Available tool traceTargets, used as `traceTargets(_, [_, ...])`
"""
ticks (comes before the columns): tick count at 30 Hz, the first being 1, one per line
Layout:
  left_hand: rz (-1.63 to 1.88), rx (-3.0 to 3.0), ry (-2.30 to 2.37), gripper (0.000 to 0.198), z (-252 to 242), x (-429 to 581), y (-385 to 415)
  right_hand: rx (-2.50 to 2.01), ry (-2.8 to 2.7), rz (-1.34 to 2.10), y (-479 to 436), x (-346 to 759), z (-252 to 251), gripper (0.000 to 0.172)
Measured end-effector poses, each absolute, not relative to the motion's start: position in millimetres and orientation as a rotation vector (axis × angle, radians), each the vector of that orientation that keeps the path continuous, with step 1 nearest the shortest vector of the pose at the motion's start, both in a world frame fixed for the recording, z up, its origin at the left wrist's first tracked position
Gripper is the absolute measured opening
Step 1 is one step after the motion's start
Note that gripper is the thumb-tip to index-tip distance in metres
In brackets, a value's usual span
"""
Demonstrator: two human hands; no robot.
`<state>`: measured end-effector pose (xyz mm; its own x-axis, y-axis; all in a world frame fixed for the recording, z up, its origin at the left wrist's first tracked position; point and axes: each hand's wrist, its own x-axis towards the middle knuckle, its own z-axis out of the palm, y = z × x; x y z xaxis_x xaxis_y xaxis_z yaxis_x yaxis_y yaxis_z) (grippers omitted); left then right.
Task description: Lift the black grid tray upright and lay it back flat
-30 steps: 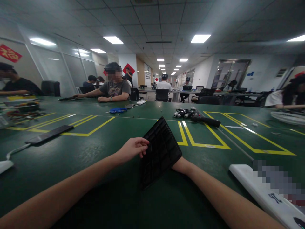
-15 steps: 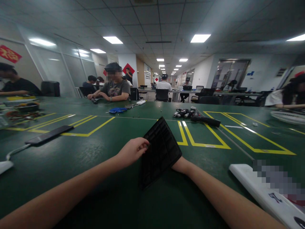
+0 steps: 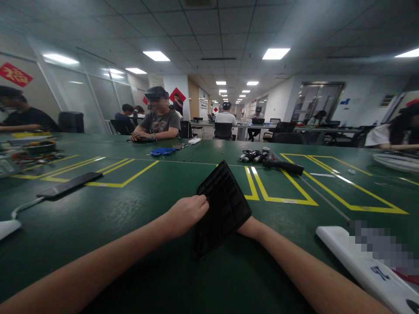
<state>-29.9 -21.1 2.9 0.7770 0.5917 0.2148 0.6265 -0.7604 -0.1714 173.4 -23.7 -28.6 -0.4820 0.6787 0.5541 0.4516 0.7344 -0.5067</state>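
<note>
A black compartment tray [image 3: 225,196] is held tilted above the green table [image 3: 137,270], its gridded face turned partly towards me. My right hand [image 3: 250,226] grips the tray from behind at its lower right edge; most of the fingers are hidden behind it. My left hand [image 3: 191,211] is closed in front of the left part of the tray, fingers curled inward at the compartments. Whatever those fingertips hold, if anything, is too small or hidden to make out.
Yellow tape outlines [image 3: 288,201] mark the table. Cables and a black tube-shaped thing [image 3: 284,165] lie ahead right, blue gloves [image 3: 163,151] ahead left. A dark power bank [image 3: 70,185] with a cable is at left, a white device [image 3: 343,244] at right. A co-worker [image 3: 160,115] sits opposite.
My left hand has moved slightly right, further over the tray's face, and its fingers have curled in. The tray and right hand stay almost in place. The co-worker opposite has lowered their hands.
</note>
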Motion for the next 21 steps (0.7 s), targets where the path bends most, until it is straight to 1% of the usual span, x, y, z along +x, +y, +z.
traceTargets(3, [-0.561, -2.925, -1.100, 0.020, 6.0, -33.1, -16.3, -0.815, -2.158, 0.382, -24.7, 173.0, -25.5, 0.030])
traceTargets(5, [-0.780, -3.061, -1.313, 0.017, 4.9, -33.3, -11.3, -0.771, -2.154, 0.399, -23.9, 172.6, -26.1, 0.030])
traceTargets(8, [-0.991, -3.147, -1.737, 0.018, -3.3, -30.3, -3.2, -0.746, -2.120, 0.469, -21.7, 171.5, -31.2, 0.029])
traceTargets(10, [-1.095, -3.133, -1.886, 0.022, -9.6, -27.5, 0.6, -0.773, -2.065, 0.505, -20.7, 170.4, -35.4, 0.031])
traceTargets(14, [-1.223, -3.091, -1.875, 0.022, -11.8, -25.4, -0.1, -0.824, -1.988, 0.504, -20.3, 167.7, -40.7, 0.041])
traceTargets(18, [-1.235, -3.121, -1.750, 0.011, -3.4, -28.7, -3.8, -0.832, -1.982, 0.510, -20.3, 166.2, -39.9, 0.039])
traceTargets(20, [-1.383, -3.132, -1.790, 0.009, -1.6, -29.9, -2.6, -0.825, -1.997, 0.514, -20.6, 166.4, -38.2, 0.036])
traceTargets(21, [-1.535, -3.126, -1.871, 0.011, -1.7, -29.9, -1.3, -0.820, -2.008, 0.515, -20.9, 166.7, -37.4, 0.034])
